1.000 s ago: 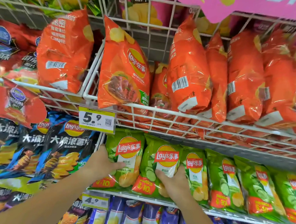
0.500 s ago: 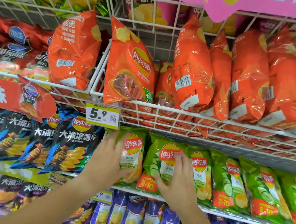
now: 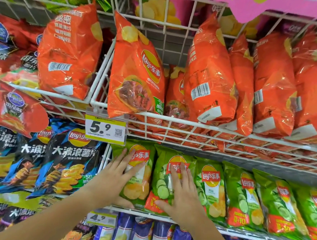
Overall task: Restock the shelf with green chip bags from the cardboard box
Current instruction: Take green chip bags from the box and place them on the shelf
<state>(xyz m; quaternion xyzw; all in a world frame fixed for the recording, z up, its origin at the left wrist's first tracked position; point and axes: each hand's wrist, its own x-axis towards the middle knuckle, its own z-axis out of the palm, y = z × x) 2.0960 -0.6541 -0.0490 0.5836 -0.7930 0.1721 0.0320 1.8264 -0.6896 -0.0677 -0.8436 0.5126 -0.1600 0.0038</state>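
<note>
Under the straight, spread fingers (image 3: 119, 161) of the left hand (image 3: 113, 181): the leftmost glossy green plastic chip bag (image 3: 141, 188), upright on the white wire shelf (image 3: 144, 213). Under the flat, open right hand (image 3: 183, 197): the neighbouring green cucumber-printed bag (image 3: 161, 188), just beside the first.

This is a shop, the snack aisle of a supermarket: white wire shelves (image 3: 173, 120) stand in tiers, each packed with rows of the same goods facing out, orange bags (image 3: 136, 75) of crisps above, green bags (image 3: 243, 195) below them, black bags (image 3: 68, 161) to the left and blue bags (image 3: 140, 238) at the bottom. A yellow price tag (image 3: 105, 129) reading 5.9 with a square code is clipped to a shelf rail, and a lower tag (image 3: 101, 219) reads 4.9. A pink sign (image 3: 281, 6) hangs at the top and a red cut-out sign (image 3: 10, 105) sticks out at the left
</note>
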